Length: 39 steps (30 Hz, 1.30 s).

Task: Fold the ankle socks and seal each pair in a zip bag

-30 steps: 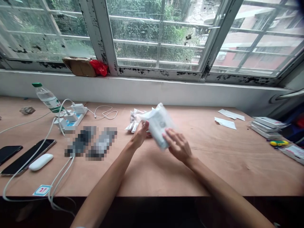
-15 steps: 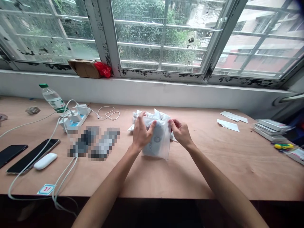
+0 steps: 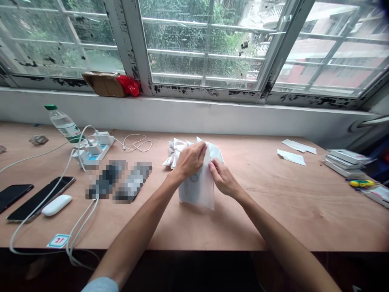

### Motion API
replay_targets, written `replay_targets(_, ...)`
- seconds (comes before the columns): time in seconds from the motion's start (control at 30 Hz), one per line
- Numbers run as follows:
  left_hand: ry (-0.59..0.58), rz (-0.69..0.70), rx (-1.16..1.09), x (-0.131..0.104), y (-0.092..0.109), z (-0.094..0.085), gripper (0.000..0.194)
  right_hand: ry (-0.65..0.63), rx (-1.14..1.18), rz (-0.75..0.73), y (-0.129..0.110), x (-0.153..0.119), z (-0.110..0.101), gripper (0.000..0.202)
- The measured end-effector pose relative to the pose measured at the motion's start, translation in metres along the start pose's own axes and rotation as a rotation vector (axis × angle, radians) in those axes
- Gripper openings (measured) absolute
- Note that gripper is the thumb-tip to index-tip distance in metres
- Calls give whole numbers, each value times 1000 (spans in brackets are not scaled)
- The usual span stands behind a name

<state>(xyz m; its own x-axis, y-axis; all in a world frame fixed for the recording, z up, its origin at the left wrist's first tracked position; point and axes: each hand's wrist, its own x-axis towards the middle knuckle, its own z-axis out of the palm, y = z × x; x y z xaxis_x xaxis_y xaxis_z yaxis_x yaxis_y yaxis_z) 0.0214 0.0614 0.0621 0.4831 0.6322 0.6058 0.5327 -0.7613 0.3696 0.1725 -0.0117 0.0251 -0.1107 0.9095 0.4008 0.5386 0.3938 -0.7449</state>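
Observation:
A frosted translucent plastic bag (image 3: 197,194) with a grey round logo and lettering stands upright over the middle of the wooden table. Its contents show only as a pale grey shape. My left hand (image 3: 192,159) is closed on the bag's top edge, fingertips pinched near its upper right corner. On the right side edge, just below, my right hand (image 3: 223,177) pinches the bag between thumb and fingers. Behind it sit several more white bags (image 3: 179,147), partly hidden by my left hand and the held bag.
At left are a power strip (image 3: 105,153) with chargers and cables, a tilted water bottle (image 3: 64,125), a phone (image 3: 41,198), and a white oval case (image 3: 56,205). Paper slips (image 3: 291,157) and stacked flat boxes (image 3: 345,162) lie at right.
My left hand has slid right along the bag's top edge toward its corner, its fingers now together. My right hand has moved slightly down and left on the side edge.

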Motion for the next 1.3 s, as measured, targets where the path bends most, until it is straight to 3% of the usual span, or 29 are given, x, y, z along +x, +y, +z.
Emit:
replay_targets(0.13, 209, -198, -20, 3, -26, -5, 31, -190, -79, 35, 10, -33, -1, 28)
replay_targets(0.23, 272, -231, -57, 4, -37, -3, 31, -280, -177, 41, 18, -44, -6, 27)
replay_targets(0.33, 276, -216, -64, 2, -33, 6, 34, -86, -240, -13, 14, -37, -6, 16)
replay_targets(0.4, 246, -208, -28, 1, -23, 12, 36, 62, -248, -74, 6, -26, -2, 22)
replay_targets(0.47, 208, -201, 30, 1, -13, 14, 37, 115, -266, -99, -4, -16, 3, 15)
replay_targets(0.57, 189, -194, 102, -1, -4, 14, 36, 97, -155, -14, -11, -7, 5, 18)
replay_targets(0.73, 161, -145, 69, -5, -8, 13, 33, -92, 445, 294, 0, 2, -1, 38)
replay_targets(0.8, 138, -110, 38, -8, -9, 14, 31, -112, 579, 359, 3, 7, -2, 35)
replay_targets(0.97, 87, -46, 29, -13, -2, 16, 27, -205, 477, 227, 7, 20, 3, 20)
replay_targets(1.1, 61, 17, 68, -18, 6, 15, 28, -215, 355, 226, 13, 23, 15, 8)
replay_targets(1.2, 91, -1, 71, -23, 2, 13, 29, -143, 415, 204, 15, 16, 26, 11)
replay_targets(1.3, 175, -126, 31, -28, -14, 10, 30, 89, 542, 241, 15, 6, 33, 15)
